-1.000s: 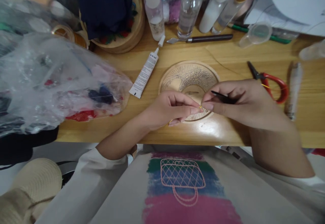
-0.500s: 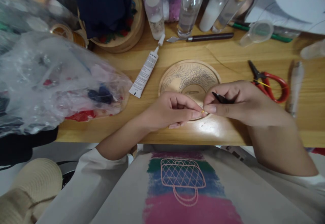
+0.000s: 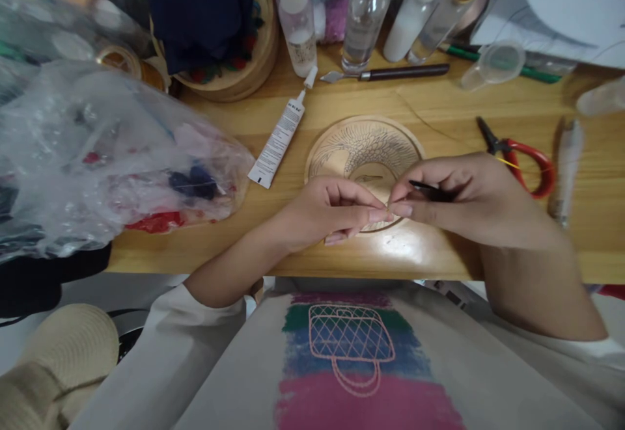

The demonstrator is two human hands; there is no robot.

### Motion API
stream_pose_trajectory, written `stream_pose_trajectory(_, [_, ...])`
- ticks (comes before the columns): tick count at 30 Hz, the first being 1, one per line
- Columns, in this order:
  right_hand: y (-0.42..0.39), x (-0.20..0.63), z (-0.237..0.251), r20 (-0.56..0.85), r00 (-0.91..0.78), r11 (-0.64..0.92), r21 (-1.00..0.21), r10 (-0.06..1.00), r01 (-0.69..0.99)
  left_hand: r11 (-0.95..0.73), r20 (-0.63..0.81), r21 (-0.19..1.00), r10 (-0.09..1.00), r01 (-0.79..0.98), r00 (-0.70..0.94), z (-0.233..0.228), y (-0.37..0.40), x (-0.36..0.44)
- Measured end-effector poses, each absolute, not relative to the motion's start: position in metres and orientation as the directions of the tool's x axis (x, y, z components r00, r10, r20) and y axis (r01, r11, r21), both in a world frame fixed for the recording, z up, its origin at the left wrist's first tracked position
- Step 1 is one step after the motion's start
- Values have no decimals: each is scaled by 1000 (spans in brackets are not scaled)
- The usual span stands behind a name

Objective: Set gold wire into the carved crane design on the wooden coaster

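Note:
Over the near edge of a round wooden disc (image 3: 325, 150) with a line-drawn bird design, my two hands meet fingertip to fingertip. My left hand (image 3: 336, 212) is closed in a pinch on a tiny gold piece (image 3: 388, 208), mostly covered by the fingers. My right hand (image 3: 454, 196) pinches at the same spot with thumb and forefinger. Tucked in its curled fingers is a slim black pointed tool (image 3: 430, 190), whose other end is hidden. Right of that hand lie red-handled pliers (image 3: 530, 157), with a yellow wire (image 3: 510, 164) across them.
A glue tube (image 3: 279, 140) lies left of the disc. Behind it are a craft knife (image 3: 403, 73), a clear bottle (image 3: 364, 23) and other bottles. A thin gold wire (image 3: 424, 120) lies beyond the disc. Plastic bags (image 3: 112, 157) crowd the left; a white pen-like item (image 3: 568, 170) is far right.
My fingertips have drawn slightly closer, covering more of the gold piece. The black tool has tipped a little flatter in my right hand.

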State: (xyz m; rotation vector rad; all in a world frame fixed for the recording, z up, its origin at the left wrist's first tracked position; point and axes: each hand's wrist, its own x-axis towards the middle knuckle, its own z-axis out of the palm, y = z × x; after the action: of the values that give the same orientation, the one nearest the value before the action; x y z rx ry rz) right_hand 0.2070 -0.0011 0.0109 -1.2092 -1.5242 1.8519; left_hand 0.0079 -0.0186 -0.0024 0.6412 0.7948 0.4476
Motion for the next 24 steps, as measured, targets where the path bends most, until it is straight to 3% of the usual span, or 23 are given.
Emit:
stream_pose_trajectory(10, [-4, 207, 6, -328, -424, -233, -937, 844, 260, 664, -512, 740, 660, -108, 549, -4, -19, 9])
stream_pose_trajectory(19, [-4, 207, 8, -245, -359, -154, -953, 901, 262, 392, -361, 920, 845, 2, 395, -1, -24, 11])
stream_pose_trajectory(24, [-7, 208, 11, -241, -260, -173, -950, 935, 259, 152, -202, 967, 947, 206, 249, 0, -24, 8])
